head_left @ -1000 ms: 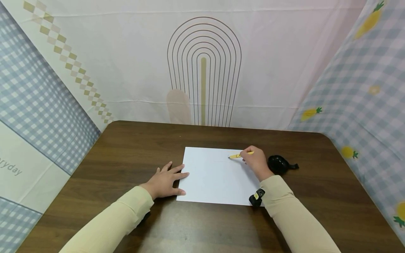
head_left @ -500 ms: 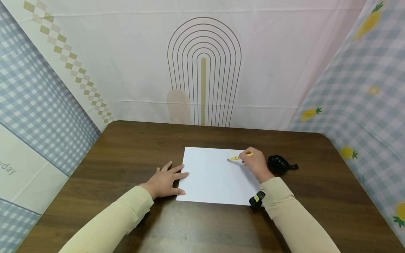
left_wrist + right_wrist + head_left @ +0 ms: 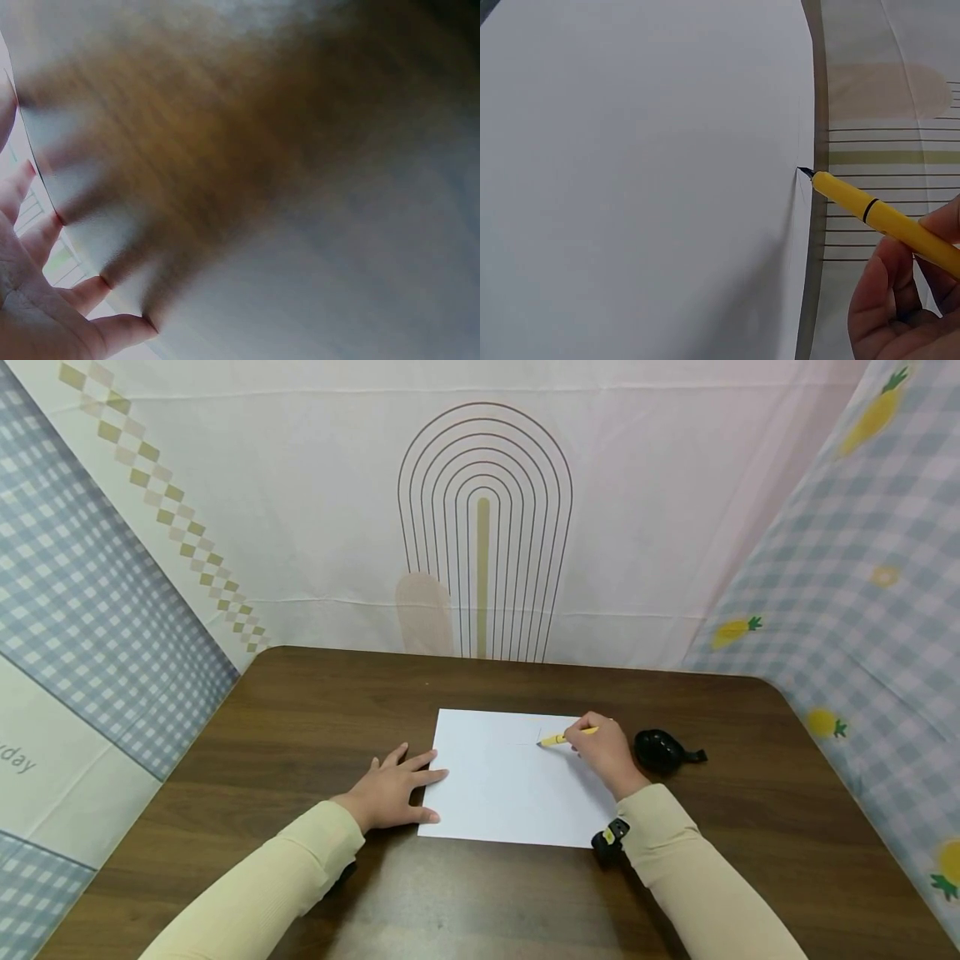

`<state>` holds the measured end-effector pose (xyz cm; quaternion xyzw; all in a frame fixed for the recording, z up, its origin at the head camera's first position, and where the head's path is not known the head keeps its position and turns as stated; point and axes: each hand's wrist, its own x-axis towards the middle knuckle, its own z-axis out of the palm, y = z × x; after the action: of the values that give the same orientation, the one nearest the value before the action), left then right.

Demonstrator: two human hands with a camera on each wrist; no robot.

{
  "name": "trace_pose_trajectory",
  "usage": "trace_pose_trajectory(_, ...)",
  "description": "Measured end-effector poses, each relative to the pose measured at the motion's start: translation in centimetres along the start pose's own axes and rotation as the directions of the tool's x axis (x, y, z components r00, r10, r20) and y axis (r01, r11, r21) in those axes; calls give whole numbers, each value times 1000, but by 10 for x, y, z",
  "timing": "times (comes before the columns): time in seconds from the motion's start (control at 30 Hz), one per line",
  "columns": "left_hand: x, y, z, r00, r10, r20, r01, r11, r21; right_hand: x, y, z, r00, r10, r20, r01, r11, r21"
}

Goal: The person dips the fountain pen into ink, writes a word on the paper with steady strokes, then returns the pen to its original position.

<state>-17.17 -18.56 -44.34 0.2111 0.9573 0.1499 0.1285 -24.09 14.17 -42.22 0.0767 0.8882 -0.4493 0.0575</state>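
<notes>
A white sheet of paper (image 3: 487, 793) lies on the brown table (image 3: 337, 710). My left hand (image 3: 390, 795) rests at its left edge, fingers spread, with the thumb and some fingertips on the sheet. My right hand (image 3: 606, 750) pinches a yellow fountain pen (image 3: 553, 739) near the upper right of the paper. In the right wrist view the pen's dark nib (image 3: 805, 172) meets the sheet, and its shadow falls across the white. Faint thin lines, one level and one short and steep, show by the nib. The left wrist view has the spread fingers (image 3: 124, 330) against the tabletop.
Just right of my right hand lies a black rounded object (image 3: 658, 750) with a short tab. A small black device (image 3: 609, 842) is strapped at the right wrist. Behind the table hangs a white cloth (image 3: 315, 527) with printed arches; checked cloths flank both sides.
The pen tip has moved slightly down and left with my right hand, and a short steep line now shows above it. My left hand has stayed in place.
</notes>
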Motion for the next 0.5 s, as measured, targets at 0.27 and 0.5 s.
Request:
trace_pose_trajectory(0.27,-1,2,-1,1000,-5,6,5,1000,0,-4,-1,1,1000,-4,5,4,1000,-11)
trace_pose_trajectory(0.5,-1,3,-2,1000,-3,9,3,1000,4,-8,0,0,1000,-24,12,24,1000,-18)
